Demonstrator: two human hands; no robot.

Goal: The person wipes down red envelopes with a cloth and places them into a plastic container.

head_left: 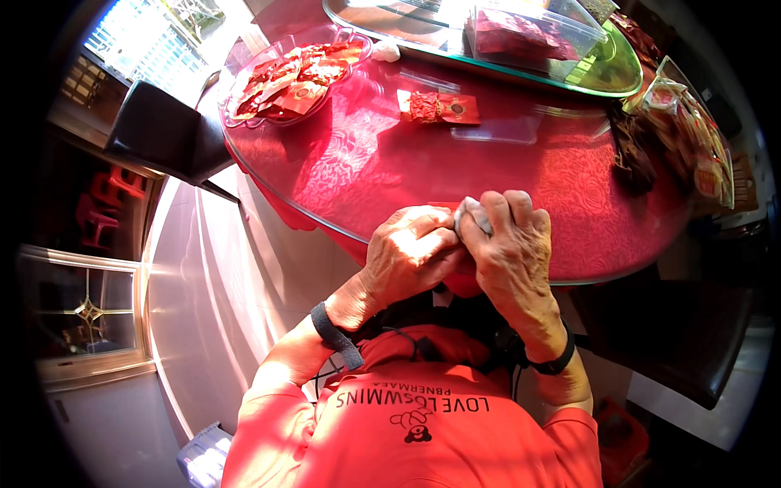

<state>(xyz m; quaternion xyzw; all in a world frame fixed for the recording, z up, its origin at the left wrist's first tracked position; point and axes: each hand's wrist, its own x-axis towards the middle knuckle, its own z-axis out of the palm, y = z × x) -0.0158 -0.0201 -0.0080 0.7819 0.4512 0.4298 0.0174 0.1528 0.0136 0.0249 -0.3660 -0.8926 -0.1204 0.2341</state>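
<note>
My left hand (413, 250) and my right hand (512, 244) meet over the near edge of the round table. A crumpled whitish wad (473, 218), like tissue or cloth, is pinched in my right fingers. My left fingers are curled closed beside it, touching or nearly touching my right hand. What they grip is hidden, though a sliver of red shows just past the fingertips. Farther back on the table lies a red packet (455, 109) with a shiny, crinkled left part. At the back left, a clear scalloped dish (230, 114) is heaped with similar red packets (293, 81).
Red patterned cloth under a clear top covers the table (594, 232). A glass turntable (561, 80) carries a clear plastic box (529, 37). Bagged packages (691, 130) and a dark brown bundle (631, 154) lie at right. Dark chairs (154, 126) stand around.
</note>
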